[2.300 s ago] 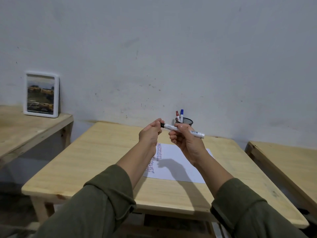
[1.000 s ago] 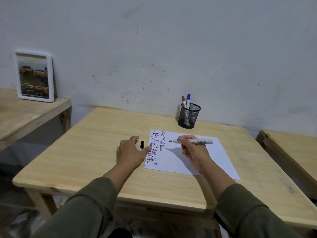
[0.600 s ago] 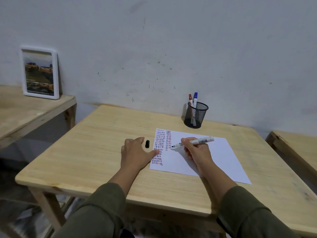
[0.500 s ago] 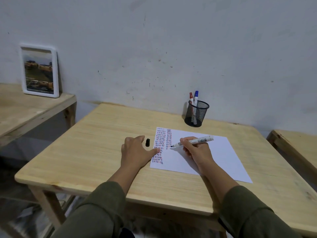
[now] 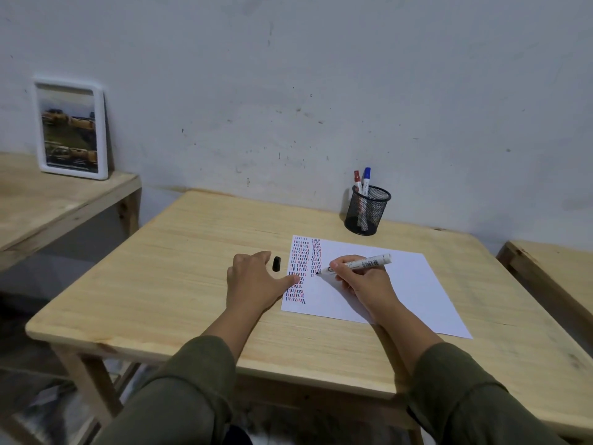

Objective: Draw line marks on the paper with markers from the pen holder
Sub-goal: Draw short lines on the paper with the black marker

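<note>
Lying flat on the right half of the tabletop [image 5: 179, 284], the paper [image 5: 398, 290] is marked with two columns of short dashes along its left edge. A marker [image 5: 359, 264] is pinched in the right hand [image 5: 362, 281], its tip set at the foot of the second column. The left hand [image 5: 253, 282] is spread flat, thumb on the paper's left edge. A black cap [image 5: 276, 263] lies just beside it. The pen holder [image 5: 367, 209], near the far edge, holds two markers.
</note>
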